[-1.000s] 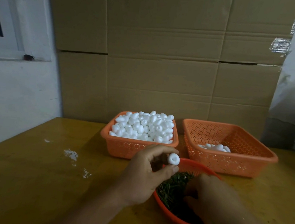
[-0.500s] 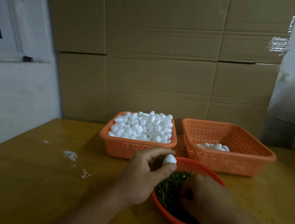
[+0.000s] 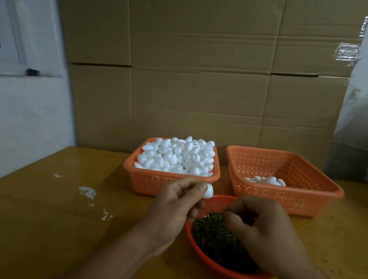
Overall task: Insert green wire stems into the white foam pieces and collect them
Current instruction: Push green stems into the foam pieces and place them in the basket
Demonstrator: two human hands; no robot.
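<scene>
My left hand (image 3: 176, 207) pinches a small white foam piece (image 3: 209, 191) between thumb and fingertips, just above the far rim of a round red bowl (image 3: 212, 266). The bowl holds a heap of short green wire stems (image 3: 213, 236). My right hand (image 3: 266, 234) hovers over the bowl with its fingers curled together at the stems; whether a stem sits between them is hard to tell. Behind stand two orange baskets: the left basket (image 3: 153, 181) is heaped with white foam pieces (image 3: 177, 156), the right basket (image 3: 306, 197) holds a few finished pieces (image 3: 265, 180).
All stands on a yellow wooden table (image 3: 39, 227) with white crumbs (image 3: 87, 192) left of the hands. Stacked cardboard boxes (image 3: 205, 75) form a wall behind the baskets. A white wall with a window frame is at the left.
My right hand has lifted out of the stems and its fingertips have drawn together. My left hand has turned the foam piece and shifted slightly toward the right hand.
</scene>
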